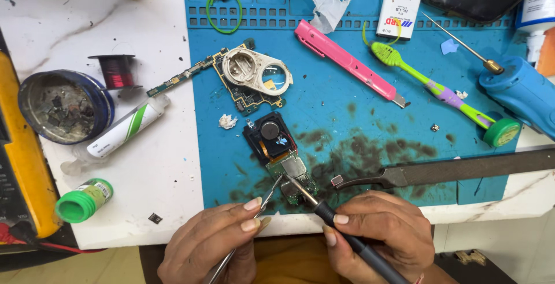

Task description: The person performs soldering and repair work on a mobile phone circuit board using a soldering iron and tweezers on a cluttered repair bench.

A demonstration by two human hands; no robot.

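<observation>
**Both hands clamped on tools over a circuit board**

Gripping a soldering iron (341,226), the right hand (378,235) sets its tip on the circuit board (283,162) lying on the blue mat (347,139). The left hand (217,243) pinches tweezers (254,217) against the board's near end.

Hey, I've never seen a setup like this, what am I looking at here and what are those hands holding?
This is one view from a camera worn on a person's head, looking down at their two bare hands over a blue work mat. The left hand holds thin tweezers; the right hand holds a soldering iron. Both tips meet at a small circuit board. Nearby lie a pink cutter, a green toothbrush, a metal file and a second board.
</observation>
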